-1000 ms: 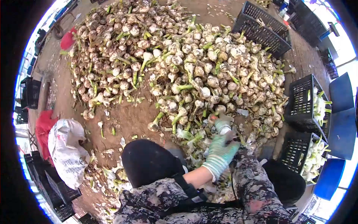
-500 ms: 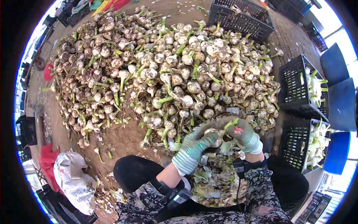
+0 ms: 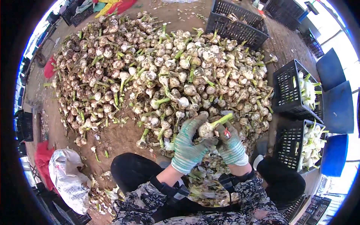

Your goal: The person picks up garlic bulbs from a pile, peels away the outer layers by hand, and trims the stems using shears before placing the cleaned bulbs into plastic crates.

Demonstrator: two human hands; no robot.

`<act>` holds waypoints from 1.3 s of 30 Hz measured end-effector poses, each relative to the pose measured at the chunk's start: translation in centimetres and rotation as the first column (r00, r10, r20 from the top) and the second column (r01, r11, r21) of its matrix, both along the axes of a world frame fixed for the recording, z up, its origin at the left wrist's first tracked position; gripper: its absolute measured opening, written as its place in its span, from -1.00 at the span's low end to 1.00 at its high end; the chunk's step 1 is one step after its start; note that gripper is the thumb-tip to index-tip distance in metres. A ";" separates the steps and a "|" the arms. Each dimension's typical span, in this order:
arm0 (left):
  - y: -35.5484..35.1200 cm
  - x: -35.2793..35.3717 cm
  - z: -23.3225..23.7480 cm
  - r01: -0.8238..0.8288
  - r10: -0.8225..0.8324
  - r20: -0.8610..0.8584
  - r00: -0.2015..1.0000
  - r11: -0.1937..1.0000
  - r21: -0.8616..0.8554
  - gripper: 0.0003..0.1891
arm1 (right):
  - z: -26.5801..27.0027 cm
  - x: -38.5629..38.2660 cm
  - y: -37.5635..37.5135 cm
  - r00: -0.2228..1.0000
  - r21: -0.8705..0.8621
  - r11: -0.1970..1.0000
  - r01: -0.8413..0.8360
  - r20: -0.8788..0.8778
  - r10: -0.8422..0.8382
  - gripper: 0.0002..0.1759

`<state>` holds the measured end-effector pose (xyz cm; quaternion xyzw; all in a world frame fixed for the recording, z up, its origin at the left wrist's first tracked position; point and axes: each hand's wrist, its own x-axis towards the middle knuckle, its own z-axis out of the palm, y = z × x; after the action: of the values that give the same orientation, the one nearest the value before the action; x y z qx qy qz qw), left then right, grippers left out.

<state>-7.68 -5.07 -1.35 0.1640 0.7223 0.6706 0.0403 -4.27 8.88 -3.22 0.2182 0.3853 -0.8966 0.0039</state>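
Note:
A garlic bulb (image 3: 205, 131) with a thick green stem pointing up and right is held in front of my body, above the near edge of the heap. My left hand (image 3: 189, 144), in a striped white-and-green glove, wraps its fingers and thumb round the bulb's left side. From the right, my right hand (image 3: 231, 145) in a matching glove closes its fingers against the bulb near the stem's base. Something small and red shows at its fingers. Beyond both hands spreads a large heap of dirty garlic bulbs (image 3: 165, 71) with cut stems.
Black crates (image 3: 287, 90) of whiter, cleaned garlic stand at the right, beside blue panels (image 3: 338, 107). Another black crate (image 3: 238, 26) stands behind the heap. Peeled skins (image 3: 210, 183) lie between my legs. A white sack (image 3: 69, 180) sits at the lower left.
The bulb has turned so its stem and pale side show more clearly between my hands. My right hand has shifted left and down. The whole view has moved slightly.

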 end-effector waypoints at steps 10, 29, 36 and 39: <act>0.4 0.5 0.8 0.029 -0.041 -0.117 0.992 0.994 -0.104 -0.30 | 0.2 1.5 1.9 0.998 0.500 0.865 -0.049 -0.004 0.059 -0.54; 2.8 1.4 -1.0 -0.012 0.003 0.094 0.996 0.995 0.101 -0.43 | 2.0 3.1 1.8 0.998 0.443 0.895 0.053 -0.037 -0.041 -0.75; 0.5 0.2 3.5 0.174 -0.607 0.635 0.478 0.774 0.609 -0.48 | 5.2 3.6 3.6 0.988 0.743 0.659 -0.117 0.017 0.156 -0.67; 0.1 0.1 2.2 0.240 -0.730 0.584 0.355 0.675 0.698 -0.44 | 4.6 4.8 5.1 0.978 0.642 0.745 -0.183 0.044 0.202 -0.71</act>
<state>-7.62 -4.95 0.89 0.0435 0.3220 0.7759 0.5407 0.53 14.00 1.38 0.1527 0.6891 -0.7082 0.0161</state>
